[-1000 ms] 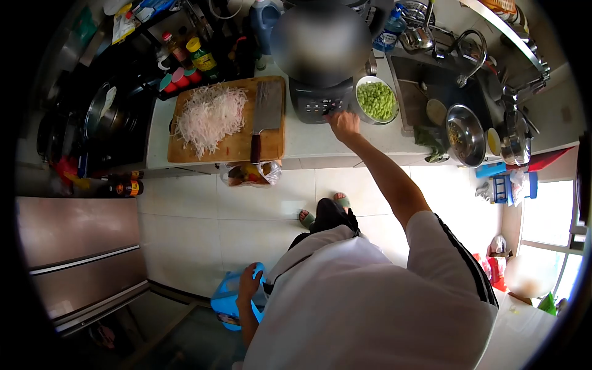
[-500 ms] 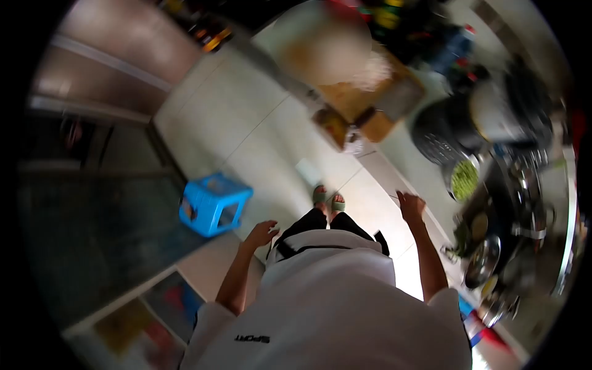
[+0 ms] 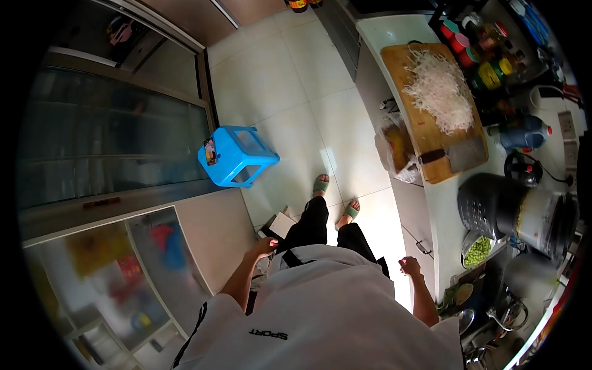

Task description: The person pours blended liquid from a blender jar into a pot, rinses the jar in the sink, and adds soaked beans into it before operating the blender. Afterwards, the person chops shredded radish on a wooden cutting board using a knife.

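Observation:
My left hand (image 3: 265, 246) hangs beside my hip with its fingers curled in, and nothing shows in it. On the other side, my right hand (image 3: 410, 266) is loosely closed near the counter's front edge, also with nothing visible in it. It touches nothing. Ahead of it on the counter (image 3: 441, 216) lies a wooden cutting board (image 3: 407, 105) heaped with a white shredded vegetable (image 3: 441, 92). A cleaver (image 3: 462, 155) rests flat across the board's near end. Closer to me is a bowl of green beans or peas (image 3: 478, 251).
A blue plastic stool (image 3: 237, 157) with a phone (image 3: 210, 151) on it stands on the tiled floor at left. A plastic bag (image 3: 398, 148) hangs at the counter's front. Beyond the board are several bottles (image 3: 493, 74). A black appliance (image 3: 481, 206) stands near the beans; a glass-fronted cabinet (image 3: 117, 135) is at left.
My view has turned, so the cutting board and counter now appear sharper and farther right. My feet have stepped apart. My right hand has lowered toward my side, and its fingers have curled in.

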